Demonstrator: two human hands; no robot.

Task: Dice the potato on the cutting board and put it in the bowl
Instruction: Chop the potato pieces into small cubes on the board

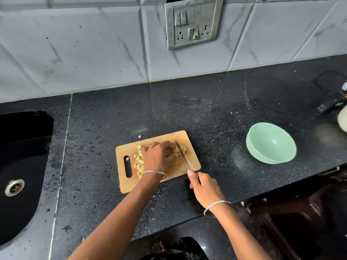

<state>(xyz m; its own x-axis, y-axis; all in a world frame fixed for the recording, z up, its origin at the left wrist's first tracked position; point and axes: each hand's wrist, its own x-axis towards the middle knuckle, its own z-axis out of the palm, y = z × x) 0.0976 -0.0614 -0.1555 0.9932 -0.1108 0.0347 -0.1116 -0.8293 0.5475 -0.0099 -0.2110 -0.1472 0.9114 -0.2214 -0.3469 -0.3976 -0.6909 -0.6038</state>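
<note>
A wooden cutting board (176,171) lies on the black counter. A pile of potato dice (138,162) sits on its left half, and one stray cube (139,136) lies on the counter just behind the board. My left hand (158,156) holds down the uncut potato piece (183,148) with curled fingers. My right hand (203,186) grips the handle of a knife (185,156), whose blade runs across the potato right beside my left fingertips. An empty mint-green bowl (270,143) stands to the right of the board.
A black sink (20,166) with a metal drain is set into the counter at the left. Dark objects and a pale container (342,119) crowd the far right edge. A tiled wall with a switch plate (193,23) rises behind.
</note>
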